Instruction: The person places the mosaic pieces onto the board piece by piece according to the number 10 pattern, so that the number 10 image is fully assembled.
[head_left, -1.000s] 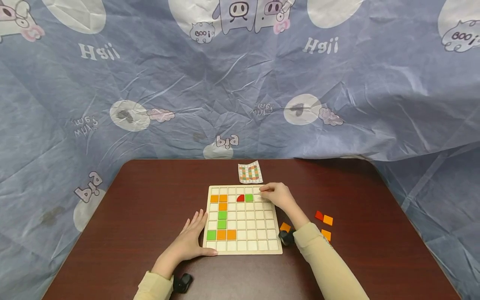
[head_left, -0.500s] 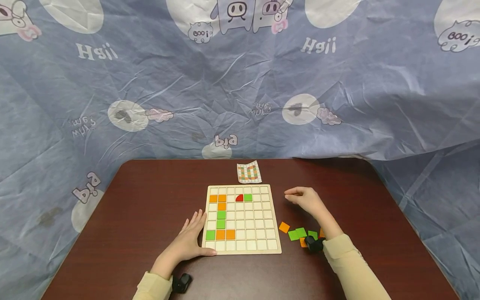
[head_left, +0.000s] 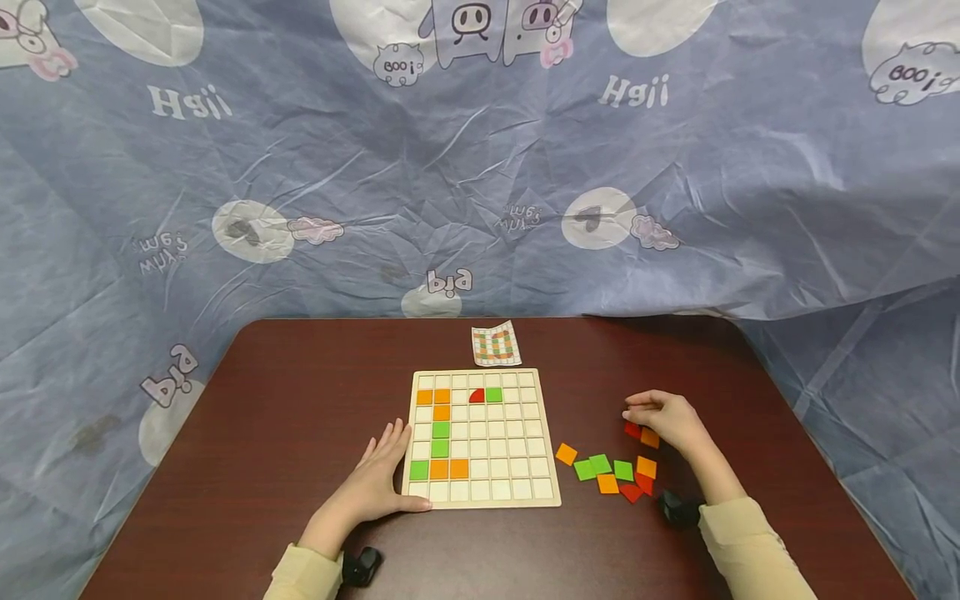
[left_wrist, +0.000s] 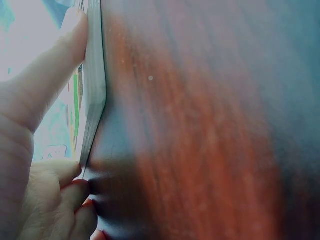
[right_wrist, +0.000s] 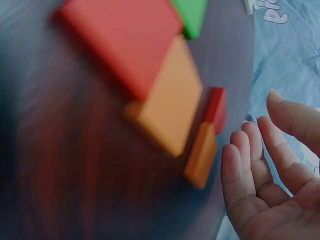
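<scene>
My left hand (head_left: 372, 490) lies at the near left corner of a pale wooden grid board (head_left: 491, 504), fingers straight along its left side. The left thumb (left_wrist: 55, 65) presses on the board's edge in the left wrist view. Orange and green squares and a red quarter-round tile (head_left: 477, 397) sit in some cells. Out to the right, my right hand (head_left: 670, 419) hovers over a red tile (head_left: 633, 430) and an orange tile (head_left: 649, 438). In the right wrist view its fingers (right_wrist: 257, 155) are loosely extended, thumb apart, with nothing between them.
Loose green tiles (head_left: 599, 463), orange tiles (head_left: 566, 454) and red tiles (head_left: 631, 493) are scattered between the board and my right wrist. Behind the board lies a patterned paper card (head_left: 496, 345) on the dark wooden table (head_left: 337, 375). A blue printed cloth (head_left: 420, 167) hangs beyond the table.
My right hand has travelled from the board's far right corner out to the loose tiles on the right, uncovering more of them. The left hand has stayed at the board.
</scene>
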